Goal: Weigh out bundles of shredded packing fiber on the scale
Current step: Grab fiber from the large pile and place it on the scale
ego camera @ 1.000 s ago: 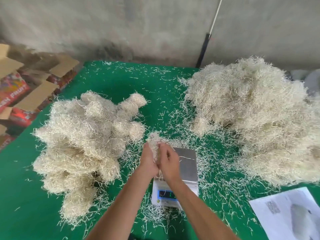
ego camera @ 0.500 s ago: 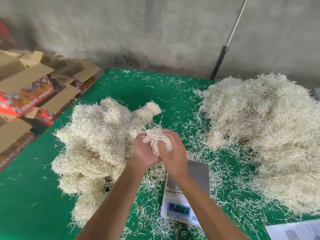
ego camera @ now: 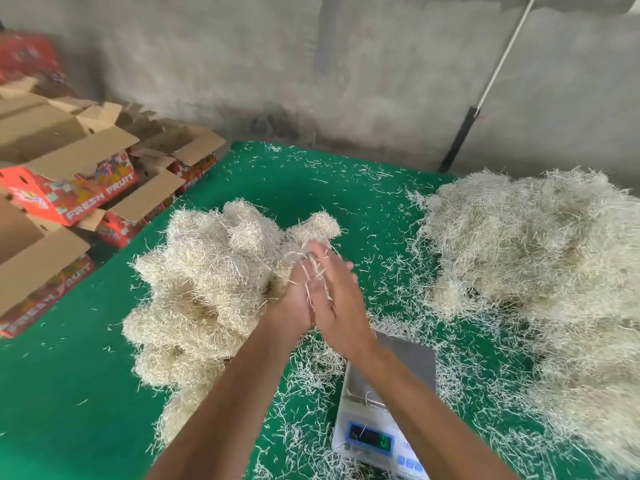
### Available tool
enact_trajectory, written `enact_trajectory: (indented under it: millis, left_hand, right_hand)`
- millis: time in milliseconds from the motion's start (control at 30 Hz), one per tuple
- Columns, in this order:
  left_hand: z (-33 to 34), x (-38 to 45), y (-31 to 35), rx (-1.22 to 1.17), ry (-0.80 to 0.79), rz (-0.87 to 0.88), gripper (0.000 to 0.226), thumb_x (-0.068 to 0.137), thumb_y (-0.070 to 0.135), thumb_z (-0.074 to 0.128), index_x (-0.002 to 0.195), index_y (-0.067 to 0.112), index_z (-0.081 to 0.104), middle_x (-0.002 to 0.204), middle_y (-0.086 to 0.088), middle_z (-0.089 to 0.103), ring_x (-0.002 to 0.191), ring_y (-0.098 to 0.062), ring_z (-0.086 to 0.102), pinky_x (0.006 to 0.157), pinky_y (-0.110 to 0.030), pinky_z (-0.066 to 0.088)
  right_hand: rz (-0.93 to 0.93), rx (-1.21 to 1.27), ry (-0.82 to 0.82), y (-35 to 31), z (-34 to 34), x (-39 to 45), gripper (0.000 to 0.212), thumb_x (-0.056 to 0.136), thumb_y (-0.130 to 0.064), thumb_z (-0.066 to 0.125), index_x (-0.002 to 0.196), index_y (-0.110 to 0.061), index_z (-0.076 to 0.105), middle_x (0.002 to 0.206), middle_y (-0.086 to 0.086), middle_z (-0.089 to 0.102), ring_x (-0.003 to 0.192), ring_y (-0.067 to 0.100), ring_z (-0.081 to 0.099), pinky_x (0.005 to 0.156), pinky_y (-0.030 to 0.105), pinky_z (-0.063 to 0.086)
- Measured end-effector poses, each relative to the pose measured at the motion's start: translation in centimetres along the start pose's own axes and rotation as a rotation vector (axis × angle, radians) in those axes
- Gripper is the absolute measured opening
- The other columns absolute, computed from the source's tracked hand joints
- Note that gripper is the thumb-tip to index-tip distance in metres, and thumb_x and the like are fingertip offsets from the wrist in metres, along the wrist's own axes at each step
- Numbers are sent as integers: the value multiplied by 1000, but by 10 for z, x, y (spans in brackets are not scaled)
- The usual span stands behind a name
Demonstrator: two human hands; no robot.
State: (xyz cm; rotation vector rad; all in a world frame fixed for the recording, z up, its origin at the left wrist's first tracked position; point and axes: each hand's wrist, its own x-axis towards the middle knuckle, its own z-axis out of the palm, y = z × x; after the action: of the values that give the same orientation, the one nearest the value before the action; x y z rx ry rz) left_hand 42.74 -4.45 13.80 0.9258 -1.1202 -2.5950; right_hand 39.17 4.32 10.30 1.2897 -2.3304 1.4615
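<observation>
Green felt table top (ego camera: 62,403) carries everything; scale (ego camera: 388,403) is the reference point.

- Scale: white body, steel platform bare apart from a couple of stray strands, display lit but digits unreadable. It sits right at the person's front edge, probably so both piles are within reach.
- Left of scale: stack of rolled fiber bundles (ego camera: 207,289), compact lumps, likely the weighed-out ones.
- Right of scale: loose fiber heap (ego camera: 540,271), unshaped, likely the supply stock.
- Beyond scale, toward the bundle stack: both hands are raised, palms facing each other. Left hand (ego camera: 294,299) and right hand (ego camera: 337,299) have fingers straight and nearly together, holding only a thin wisp of fiber (ego camera: 311,268) between the palms. No real grip; looks like a release or a brushing-off over the edge of the bundle stack.
- Judgement: a portion is going onto the done stack, scale is free for the next one.
- Loose strands litter the felt all around the scale.
- Far left of scale, off the table: open "FRESH FRUIT" cartons (ego camera: 69,195), probably the packing destination.
- Pole (ego camera: 485,98) leans on the wall behind the heap.
</observation>
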Motion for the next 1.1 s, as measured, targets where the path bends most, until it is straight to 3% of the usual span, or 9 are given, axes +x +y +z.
enact_trajectory:
  millis: [100,200,333,567,733,800,867,967,1100]
  left_hand:
    - [-2,-1,-1,81,-218,-109,30,105,30,45,106,5,62,89,-10,67,78,-23,67,66,-35,57]
    - [-19,7,26,-83,-15,-121,29,99,37,47,111,17,65,116,2,66,101,-19,70,86,-40,56]
    - [-39,4,20,-159,7,-91,60,104,48,37,155,17,32,162,-9,29,147,-28,30,121,-42,28]
    - [-68,18,51,-161,-6,-192,70,97,65,32,133,7,48,137,-29,49,111,-39,65,77,-48,59]
    - [-101,11,65,-107,92,-16,92,94,77,17,158,11,17,164,-23,10,148,-40,21,117,-55,27]
    - [-116,10,70,78,185,156,89,97,73,12,156,6,21,161,-26,20,145,-38,31,119,-56,25]
    - [-131,6,74,272,282,280,89,97,72,9,145,4,41,146,-25,47,126,-37,53,110,-54,40]
    - [-146,-4,80,369,396,290,88,97,72,12,138,5,51,133,-20,58,117,-38,59,99,-53,49]
    - [-149,-8,68,395,435,235,63,104,56,35,125,2,60,117,-15,68,101,-30,68,75,-39,58]
  right_hand:
    - [81,-42,100,8,-10,21,45,110,-40,42,149,-20,53,158,-4,47,147,7,40,122,51,33]
    - [-161,-204,41,16,-12,22,42,109,-35,44,141,-14,62,156,6,51,146,17,42,122,52,33]
    - [-289,-63,-67,0,35,15,41,114,-31,34,151,-23,50,163,-1,41,154,18,31,126,50,25]
    - [-139,-129,-134,4,49,38,43,109,-44,41,145,-23,54,163,0,36,150,7,30,124,34,27]
    - [-46,-257,-545,-6,80,47,52,101,-36,50,149,-33,29,153,3,30,105,16,55,73,26,49]
    - [-4,-251,-539,-11,84,70,66,99,-28,62,153,-39,27,142,2,41,81,13,61,58,27,54]
    - [15,-148,-444,-26,90,96,77,95,-28,66,159,-40,24,145,-1,47,94,18,68,75,38,64]
    - [-10,-33,-328,-45,99,139,87,95,-51,63,165,-30,14,169,-3,22,151,16,32,121,44,32]
    - [147,-74,-333,-39,100,150,102,89,-81,47,163,-38,-9,173,-6,-4,158,21,11,123,54,21]
